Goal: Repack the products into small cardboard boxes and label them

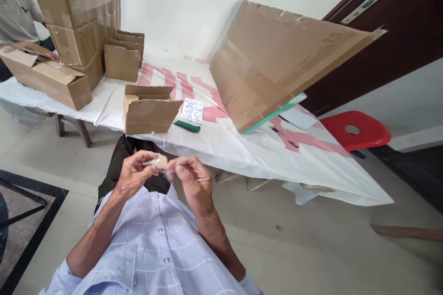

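Over my lap, in front of the table edge, my left hand (133, 173) pinches a small tan piece in clear plastic wrap (160, 162) between thumb and fingers. My right hand (194, 179) is at the other side of that piece, its thumb and fingers pressed together on a thin bit of clear plastic that is blurred. Whether this plastic joins the wrap on the piece I cannot tell. Just beyond my hands, an open cardboard box (148, 117) stands at the table's front edge. To its right are a green-handled tool (187, 126) and a sheet with handwritten marks (192, 110).
Cardboard boxes (79, 41) are stacked at the table's left, with a long box (51, 76) before them. Another person's hand (41, 50) is over it. A large cardboard sheet (273, 55) leans on the wall. A red stool (356, 130) stands at the right.
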Action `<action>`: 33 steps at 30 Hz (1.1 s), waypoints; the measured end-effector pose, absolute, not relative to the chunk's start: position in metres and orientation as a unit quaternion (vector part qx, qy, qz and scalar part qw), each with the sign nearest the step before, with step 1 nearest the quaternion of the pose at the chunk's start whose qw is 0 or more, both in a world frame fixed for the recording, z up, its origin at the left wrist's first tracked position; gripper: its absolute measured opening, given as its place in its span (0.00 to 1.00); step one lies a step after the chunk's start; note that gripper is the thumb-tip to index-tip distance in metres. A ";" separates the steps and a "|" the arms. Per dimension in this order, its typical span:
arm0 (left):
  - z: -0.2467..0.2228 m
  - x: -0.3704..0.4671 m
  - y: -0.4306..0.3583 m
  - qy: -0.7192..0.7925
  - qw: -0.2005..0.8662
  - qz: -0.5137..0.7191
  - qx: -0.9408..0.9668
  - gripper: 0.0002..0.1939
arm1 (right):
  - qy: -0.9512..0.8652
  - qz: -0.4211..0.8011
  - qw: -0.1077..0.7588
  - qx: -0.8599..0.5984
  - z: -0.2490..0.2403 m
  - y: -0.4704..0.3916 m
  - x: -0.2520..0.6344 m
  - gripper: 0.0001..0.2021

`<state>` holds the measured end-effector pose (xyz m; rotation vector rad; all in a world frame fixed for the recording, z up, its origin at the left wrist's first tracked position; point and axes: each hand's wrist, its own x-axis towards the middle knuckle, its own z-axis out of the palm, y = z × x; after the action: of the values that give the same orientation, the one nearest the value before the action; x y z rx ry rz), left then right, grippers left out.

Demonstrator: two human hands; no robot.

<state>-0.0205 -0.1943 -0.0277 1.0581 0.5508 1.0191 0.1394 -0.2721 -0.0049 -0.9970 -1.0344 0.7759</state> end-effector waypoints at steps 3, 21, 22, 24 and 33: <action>-0.028 -0.028 -0.197 0.222 0.721 0.432 0.494 0.20 | -0.473 0.354 0.656 -0.470 -0.011 -0.275 0.130 0.13; -0.033 -0.030 -0.191 0.266 0.760 0.459 0.376 0.26 | -0.438 0.357 0.680 -0.467 -0.018 -0.277 0.145 0.14; -0.032 -0.031 -0.189 0.265 0.766 0.459 0.364 0.26 | -0.449 0.369 0.665 -0.469 -0.020 -0.277 0.148 0.14; -0.030 -0.032 -0.188 0.261 0.775 0.453 0.356 0.24 | -0.483 0.414 0.622 -0.457 -0.022 -0.278 0.151 0.14; -0.024 -0.021 -0.202 0.297 0.643 0.468 0.529 0.15 | -0.498 0.475 0.607 -0.398 -0.013 -0.278 0.148 0.13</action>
<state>-0.0214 -0.2018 -0.0242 1.2052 0.6765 1.0651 0.1484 -0.2781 -0.0133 -0.9192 -1.1516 1.0986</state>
